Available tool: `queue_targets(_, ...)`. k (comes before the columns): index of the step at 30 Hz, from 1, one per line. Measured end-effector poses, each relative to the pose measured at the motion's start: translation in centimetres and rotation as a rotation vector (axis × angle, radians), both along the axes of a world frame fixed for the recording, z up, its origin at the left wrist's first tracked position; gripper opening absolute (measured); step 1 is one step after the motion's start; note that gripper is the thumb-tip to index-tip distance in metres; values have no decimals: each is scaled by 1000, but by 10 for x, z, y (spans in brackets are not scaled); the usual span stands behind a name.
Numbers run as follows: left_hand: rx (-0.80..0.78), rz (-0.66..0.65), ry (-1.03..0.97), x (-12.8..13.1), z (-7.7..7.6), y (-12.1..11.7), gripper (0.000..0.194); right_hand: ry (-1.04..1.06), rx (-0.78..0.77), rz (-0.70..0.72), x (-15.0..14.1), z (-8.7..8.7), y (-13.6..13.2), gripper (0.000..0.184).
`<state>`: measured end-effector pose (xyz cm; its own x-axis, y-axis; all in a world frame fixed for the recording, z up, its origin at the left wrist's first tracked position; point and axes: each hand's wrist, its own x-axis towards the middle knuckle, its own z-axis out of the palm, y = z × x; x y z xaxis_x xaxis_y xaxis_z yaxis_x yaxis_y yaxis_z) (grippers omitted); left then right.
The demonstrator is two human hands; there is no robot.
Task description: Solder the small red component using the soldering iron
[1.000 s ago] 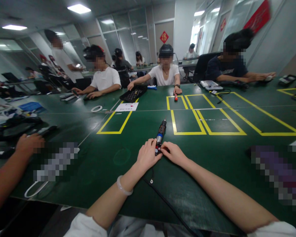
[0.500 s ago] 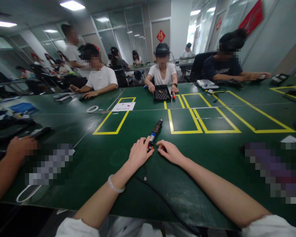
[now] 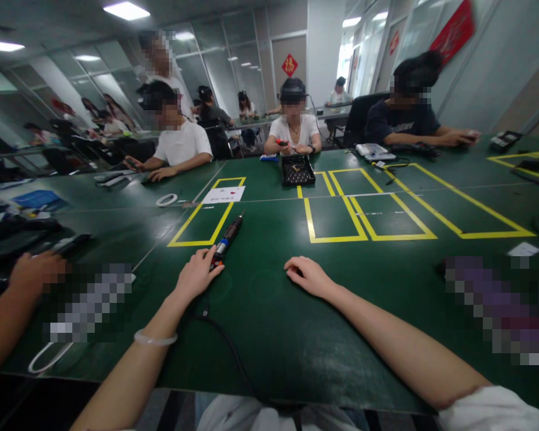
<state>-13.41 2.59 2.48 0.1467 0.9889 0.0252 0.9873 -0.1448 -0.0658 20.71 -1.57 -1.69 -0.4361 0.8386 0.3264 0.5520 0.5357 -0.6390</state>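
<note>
My left hand [image 3: 198, 272] is closed around the rear end of a corded electric screwdriver [image 3: 227, 234]. The tool lies low over the green table, its thin tip pointing away and slightly right, with a blue band and some red near my fingers. From its back end a black cable [image 3: 227, 341] runs down to the table's near edge. On the tabletop to the right rests my right hand [image 3: 309, 275], empty, its fingers loosely bent and the thumb apart from them.
Yellow tape rectangles [image 3: 336, 241] mark the green table [image 3: 260, 353]. A white paper sheet [image 3: 224, 194] lies by the left one. Across the table a person handles a red item over a black tray [image 3: 299, 179]. Another person's hand [image 3: 36, 275] is at far left.
My left hand has moved left with the electric screwdriver, away from my right hand, drawing the cable along. My right hand stays put. The person opposite has raised the red item.
</note>
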Motion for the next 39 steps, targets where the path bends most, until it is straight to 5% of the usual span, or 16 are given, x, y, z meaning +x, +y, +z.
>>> queue_targets(7,-26,100,9,-59,-5,28,68,-6,16,14,1,-2,1,10)
queue_targets(12,13,143,52,-64,1,28,63,1,9,20,1,-1,1,9)
queue_targets(18,156,142,85,-35,10,8,36,-15,21,15,0,-1,2,9)
queue_targets(23,138,231,56,-16,24,6,35,-15,22,13,-1,-2,3,8)
queue_targets(27,160,111,-189,22,29,4,32,-13,22,20,0,-2,3,8)
queue_targets(33,-198,-319,-776,108,23,-14,30,71,-46,10,0,-4,0,20)
queue_targets(39,-482,-397,-1042,140,3,-23,43,154,-108,56,0,-5,0,38)
